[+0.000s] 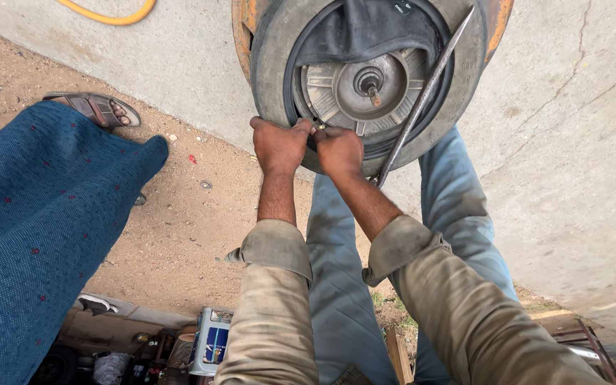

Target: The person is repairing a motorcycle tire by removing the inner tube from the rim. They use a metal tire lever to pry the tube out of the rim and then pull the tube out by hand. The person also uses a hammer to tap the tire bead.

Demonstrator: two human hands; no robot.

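Note:
A small black tyre (272, 78) on a metal wheel hub (365, 89) lies on the concrete in front of me. A black inner tube (365, 28) bulges out of its far side. My left hand (278, 146) and my right hand (339, 151) are side by side on the tyre's near bead, fingers curled over its edge and gripping it. A long steel tyre lever (422, 96) is wedged under the bead just right of my right hand and slants up across the wheel.
Another person stands at my left in a blue dotted garment (37, 228), with a sandalled foot (98, 109) on the dirt. A yellow hose (112, 14) lies at the top. Cans and a box (210, 341) sit at the bottom edge.

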